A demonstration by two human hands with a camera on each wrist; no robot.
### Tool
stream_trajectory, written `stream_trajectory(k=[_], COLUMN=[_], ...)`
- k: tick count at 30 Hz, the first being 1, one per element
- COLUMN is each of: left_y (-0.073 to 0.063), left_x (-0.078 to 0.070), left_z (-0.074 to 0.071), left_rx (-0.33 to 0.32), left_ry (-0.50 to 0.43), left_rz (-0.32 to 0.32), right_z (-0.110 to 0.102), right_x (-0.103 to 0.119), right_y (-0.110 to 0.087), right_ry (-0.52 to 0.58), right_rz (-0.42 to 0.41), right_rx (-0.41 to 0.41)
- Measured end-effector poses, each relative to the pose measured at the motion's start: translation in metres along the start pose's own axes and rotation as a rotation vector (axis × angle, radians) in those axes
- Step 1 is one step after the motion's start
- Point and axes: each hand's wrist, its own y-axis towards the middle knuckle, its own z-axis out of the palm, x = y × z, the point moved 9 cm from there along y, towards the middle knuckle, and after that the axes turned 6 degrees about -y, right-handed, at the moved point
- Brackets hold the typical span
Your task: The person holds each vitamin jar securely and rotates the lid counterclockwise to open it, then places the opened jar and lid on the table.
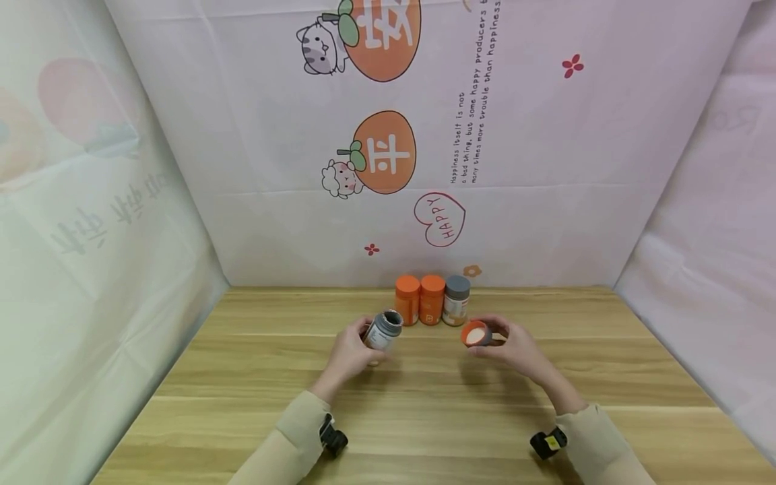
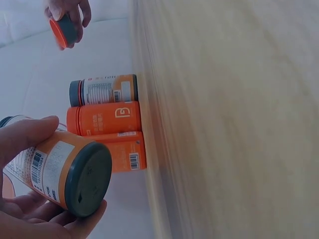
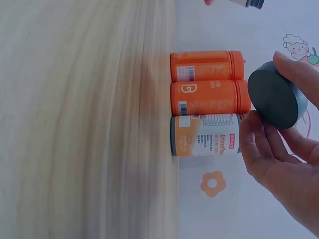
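Observation:
My left hand [image 1: 353, 351] grips an uncapped jar [image 1: 384, 330] with a grey neck and a white and orange label, its mouth tilted to the right. In the left wrist view the jar's dark base [image 2: 89, 179] faces the camera, with fingers and thumb round its sides. Off to the right, my right hand [image 1: 512, 345] holds a round grey lid [image 1: 477, 334] by its rim. The lid's orange inside with a pale disc shows in the head view. Its flat grey top [image 3: 273, 97] appears in the right wrist view. A gap separates lid and jar.
Behind the hands, two orange jars [image 1: 432, 300] with orange lids and a grey-lidded jar [image 1: 456, 301] with a white and orange label stand side by side. They are at the back of the wooden table [image 1: 388, 417], before a printed white cloth [image 1: 515, 229].

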Motion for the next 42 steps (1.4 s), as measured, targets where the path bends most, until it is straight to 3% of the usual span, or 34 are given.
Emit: stream_trajectory(k=[18,25,32,42], left_y=[0.005,0.003,0.008,0.013], left_x=[0.008,0.006,0.019,0.027], left_z=[-0.015,-0.019,-0.02,-0.023], left_rx=[-0.082,-0.089,-0.072,-0.079], left_ry=[0.025,0.038,0.007,0.032], left_rz=[-0.027,0.009,-0.099,-0.141], right_z=[-0.012,-0.016,-0.022,-0.03], right_x=[-0.014,-0.024,-0.038,-0.048], right_y=[0.004,0.001,0.003,0.005], right_ry=[-0.028,-0.08,-0.101,-0.203], right_rz=[-0.009,0.007,0.02,0.047], right_rx=[-0.044,-0.057,-0.075,-0.088])
